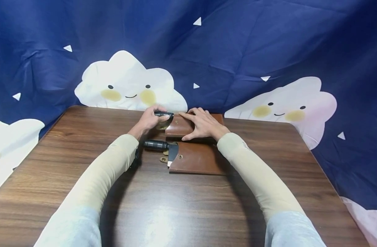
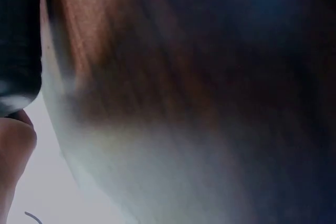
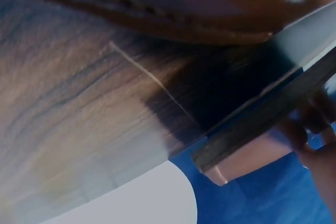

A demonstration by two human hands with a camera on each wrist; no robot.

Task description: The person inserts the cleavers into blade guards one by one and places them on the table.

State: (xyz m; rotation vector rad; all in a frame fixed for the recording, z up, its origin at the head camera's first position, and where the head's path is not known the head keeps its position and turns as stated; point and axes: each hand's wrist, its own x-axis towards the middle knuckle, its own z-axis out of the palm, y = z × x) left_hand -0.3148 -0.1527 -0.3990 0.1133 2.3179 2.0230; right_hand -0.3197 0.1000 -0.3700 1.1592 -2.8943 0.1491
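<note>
Near the back of the table lies a brown leather sheath (image 1: 177,129) with a metal stud, and a black ribbed handle (image 1: 162,113) at its left end. My left hand (image 1: 149,120) grips that handle, thumb along its near side. In the left wrist view the handle (image 2: 18,35) fills the upper left corner above a fingertip (image 2: 16,142). Across the same sheath spreads my right hand (image 1: 206,124), thumb at the near edge and fingers over the top. In the right wrist view the fingers (image 3: 321,166) hold the sheath's edge; the tool's inside part is hidden.
Closer to me, a second brown leather sheath (image 1: 197,159) holds a black-handled tool (image 1: 156,145) with a dark flat part showing. Its tan strap (image 1: 163,160) hangs loose at the left. Behind the wooden table (image 1: 83,137) hangs a blue curtain (image 1: 231,41) with clouds.
</note>
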